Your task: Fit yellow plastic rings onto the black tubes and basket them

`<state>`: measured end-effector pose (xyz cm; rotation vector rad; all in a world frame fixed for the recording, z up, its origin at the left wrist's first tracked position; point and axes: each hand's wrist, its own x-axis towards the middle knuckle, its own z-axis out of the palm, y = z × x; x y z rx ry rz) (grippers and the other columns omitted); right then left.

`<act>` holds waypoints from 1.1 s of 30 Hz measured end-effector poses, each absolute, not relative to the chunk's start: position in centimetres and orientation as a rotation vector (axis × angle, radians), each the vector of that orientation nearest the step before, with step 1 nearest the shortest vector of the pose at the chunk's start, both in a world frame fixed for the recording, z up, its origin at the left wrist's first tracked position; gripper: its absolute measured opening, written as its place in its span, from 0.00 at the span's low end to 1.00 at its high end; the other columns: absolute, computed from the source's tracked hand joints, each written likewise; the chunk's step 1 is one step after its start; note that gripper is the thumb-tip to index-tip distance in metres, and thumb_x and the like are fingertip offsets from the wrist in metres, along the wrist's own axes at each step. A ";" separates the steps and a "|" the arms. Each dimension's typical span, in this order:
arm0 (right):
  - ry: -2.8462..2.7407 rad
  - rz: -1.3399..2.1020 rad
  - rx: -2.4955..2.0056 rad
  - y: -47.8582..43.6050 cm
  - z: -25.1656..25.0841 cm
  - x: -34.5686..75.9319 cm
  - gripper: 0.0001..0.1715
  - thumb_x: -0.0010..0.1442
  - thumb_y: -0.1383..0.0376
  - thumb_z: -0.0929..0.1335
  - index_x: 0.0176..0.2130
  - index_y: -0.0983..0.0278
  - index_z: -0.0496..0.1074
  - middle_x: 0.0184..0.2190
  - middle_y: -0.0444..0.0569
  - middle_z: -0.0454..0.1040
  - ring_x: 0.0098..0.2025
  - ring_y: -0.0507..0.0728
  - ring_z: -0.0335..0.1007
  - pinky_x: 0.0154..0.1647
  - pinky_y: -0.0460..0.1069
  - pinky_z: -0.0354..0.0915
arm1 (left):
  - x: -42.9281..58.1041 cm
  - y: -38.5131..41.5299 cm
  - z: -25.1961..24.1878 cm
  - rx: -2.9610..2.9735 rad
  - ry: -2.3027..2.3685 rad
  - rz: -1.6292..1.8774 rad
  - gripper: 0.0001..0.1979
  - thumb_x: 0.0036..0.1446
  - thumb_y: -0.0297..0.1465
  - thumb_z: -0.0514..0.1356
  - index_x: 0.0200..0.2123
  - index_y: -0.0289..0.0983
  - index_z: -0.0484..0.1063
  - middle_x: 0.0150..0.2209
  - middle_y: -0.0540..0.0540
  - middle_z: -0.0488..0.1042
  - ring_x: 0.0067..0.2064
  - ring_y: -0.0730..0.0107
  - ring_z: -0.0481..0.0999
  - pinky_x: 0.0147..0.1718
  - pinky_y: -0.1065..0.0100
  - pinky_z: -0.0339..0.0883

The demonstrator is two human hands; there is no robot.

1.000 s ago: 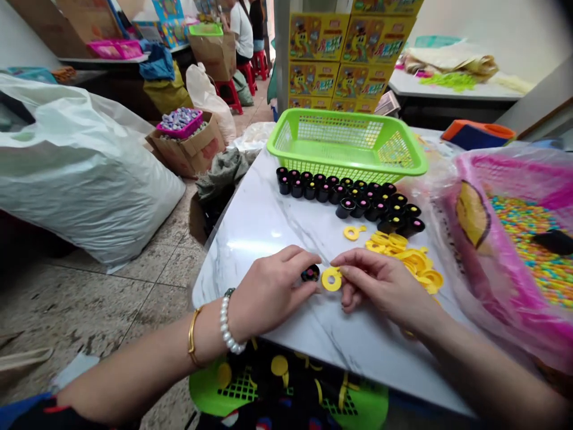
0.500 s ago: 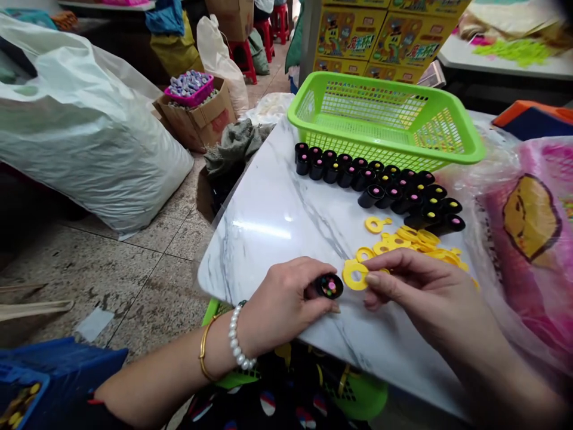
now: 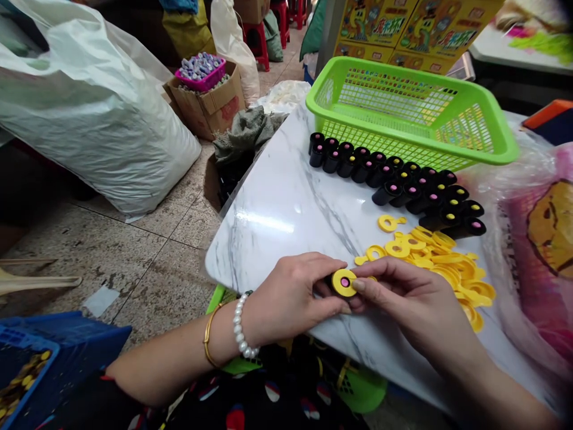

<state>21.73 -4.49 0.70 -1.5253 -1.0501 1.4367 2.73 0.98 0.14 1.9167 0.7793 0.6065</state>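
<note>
Left hand (image 3: 290, 292) curled around a black tube (image 3: 330, 283), fingers (image 3: 326, 261) wrapped closed, right over the near edge of the white marble worktop (image 3: 277, 233), and right hand (image 3: 407, 304) in tight, fingertips (image 3: 359, 286) pinching a yellow ring (image 3: 344, 292) onto the tube's end, pink centre showing through the hole! Just beyond, a heap of loose yellow rings (image 3: 434, 260), then black tubes (image 3: 389, 179) packed in rows, pink and yellow tops showing, and right behind them a lime-green plastic basket (image 3: 505, 156).

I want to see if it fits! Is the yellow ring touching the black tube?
Touching: the head view shows the yellow ring pressed flat against the end of the black cylinder in the left hand, its pink centre showing through the hole.
</note>
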 end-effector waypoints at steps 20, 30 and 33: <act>-0.894 1.599 -1.432 -4.0 0.7 21.3 0.14 0.56 0.55 0.73 0.36 0.63 0.73 0.27 0.47 0.78 0.29 0.54 0.78 0.32 0.47 0.76 | 3.9 0.7 0.9 1.340 0.846 0.455 0.14 0.66 0.32 0.53 0.39 0.35 0.79 0.30 0.45 0.78 0.29 0.72 0.76 0.31 0.70 0.75; -1.017 1.589 -1.486 -3.8 1.1 21.1 0.14 0.61 0.55 0.70 0.37 0.61 0.66 0.23 0.41 0.72 0.25 0.50 0.71 0.26 0.43 0.68 | 4.4 1.2 1.0 1.050 0.815 0.350 0.14 0.65 0.32 0.55 0.47 0.34 0.77 0.26 0.47 0.76 0.25 0.76 0.74 0.27 0.74 0.72; -1.062 1.587 -1.459 -3.8 0.9 21.0 0.16 0.61 0.54 0.70 0.36 0.61 0.61 0.20 0.37 0.68 0.20 0.47 0.65 0.21 0.42 0.62 | 4.6 1.1 0.9 0.974 0.861 0.336 0.15 0.64 0.30 0.55 0.49 0.31 0.74 0.19 0.50 0.72 0.21 0.76 0.73 0.23 0.75 0.70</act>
